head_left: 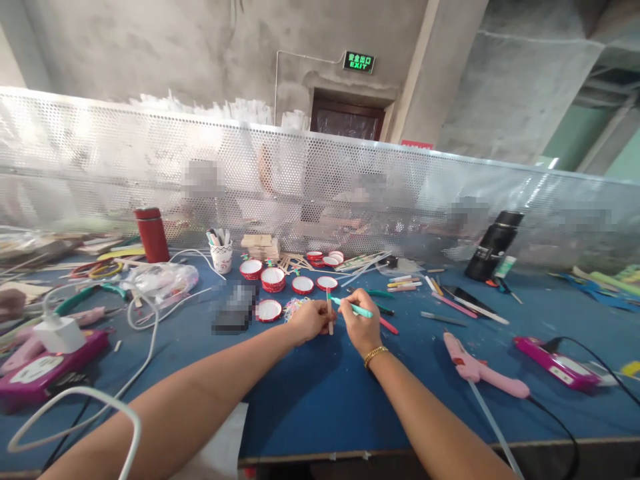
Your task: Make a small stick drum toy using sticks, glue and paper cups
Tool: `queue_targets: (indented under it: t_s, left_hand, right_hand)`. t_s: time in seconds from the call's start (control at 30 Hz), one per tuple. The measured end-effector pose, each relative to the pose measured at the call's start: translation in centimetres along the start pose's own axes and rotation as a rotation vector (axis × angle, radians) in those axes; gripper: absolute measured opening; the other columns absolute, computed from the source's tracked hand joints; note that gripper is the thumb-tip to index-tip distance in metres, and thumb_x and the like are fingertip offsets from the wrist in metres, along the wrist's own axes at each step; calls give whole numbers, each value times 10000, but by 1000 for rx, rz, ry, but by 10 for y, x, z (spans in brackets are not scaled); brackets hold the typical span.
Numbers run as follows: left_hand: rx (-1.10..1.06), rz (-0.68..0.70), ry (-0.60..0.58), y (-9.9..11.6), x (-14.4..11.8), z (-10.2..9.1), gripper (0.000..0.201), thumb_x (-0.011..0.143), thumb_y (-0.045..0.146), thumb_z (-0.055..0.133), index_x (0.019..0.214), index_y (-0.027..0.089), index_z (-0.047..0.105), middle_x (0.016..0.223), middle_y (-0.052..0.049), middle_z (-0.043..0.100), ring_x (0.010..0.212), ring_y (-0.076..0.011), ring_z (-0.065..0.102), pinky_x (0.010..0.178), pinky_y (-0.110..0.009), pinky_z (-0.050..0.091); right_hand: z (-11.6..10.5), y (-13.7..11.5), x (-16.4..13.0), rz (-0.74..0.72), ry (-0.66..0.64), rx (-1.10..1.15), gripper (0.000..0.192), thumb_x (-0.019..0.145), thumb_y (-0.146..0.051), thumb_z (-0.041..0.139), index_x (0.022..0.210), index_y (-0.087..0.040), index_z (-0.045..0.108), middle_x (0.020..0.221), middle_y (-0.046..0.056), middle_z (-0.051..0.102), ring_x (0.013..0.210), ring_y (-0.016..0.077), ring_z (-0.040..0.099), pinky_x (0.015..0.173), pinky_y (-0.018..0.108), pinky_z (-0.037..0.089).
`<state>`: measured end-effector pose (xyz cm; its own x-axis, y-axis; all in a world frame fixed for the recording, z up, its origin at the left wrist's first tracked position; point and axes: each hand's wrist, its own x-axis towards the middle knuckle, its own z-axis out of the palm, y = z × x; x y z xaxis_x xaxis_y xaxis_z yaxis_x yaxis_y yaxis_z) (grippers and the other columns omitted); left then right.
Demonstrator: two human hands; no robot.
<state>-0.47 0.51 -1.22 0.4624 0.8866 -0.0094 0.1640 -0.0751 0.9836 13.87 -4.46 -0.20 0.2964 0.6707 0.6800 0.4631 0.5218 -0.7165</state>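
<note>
Between the fingers of my left hand a wooden craft stick stands upright, its top end coloured red and green. My right hand grips a mint-green marker pen, whose tip points at the upper part of the stick. Whether the tip touches the wood I cannot tell. Just behind my left hand lies a tangle of thin coloured strands, partly hidden by it. Round red-rimmed pieces with white tops stand beyond, some of them stacked. A red pen lies beside my right hand.
A pink glue gun and a purple power strip lie to the right, near a black bottle. Leftward are a dark phone, white cable loops, a pen cup and a red flask. A perforated metal screen backs the blue table.
</note>
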Motion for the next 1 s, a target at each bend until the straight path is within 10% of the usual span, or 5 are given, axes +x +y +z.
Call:
queue_targets:
  t_s: [1.0]
  left_hand:
    - [-24, -16, 8, 3, 0, 0, 291, 743, 376, 834, 713, 193, 609, 599, 44, 611, 574, -110, 597, 594, -215, 499]
  right_hand:
    - [0, -5, 0, -26, -25, 38, 182, 831, -330, 585, 689, -241, 514, 630, -24, 594, 593, 164, 564, 611, 286, 445]
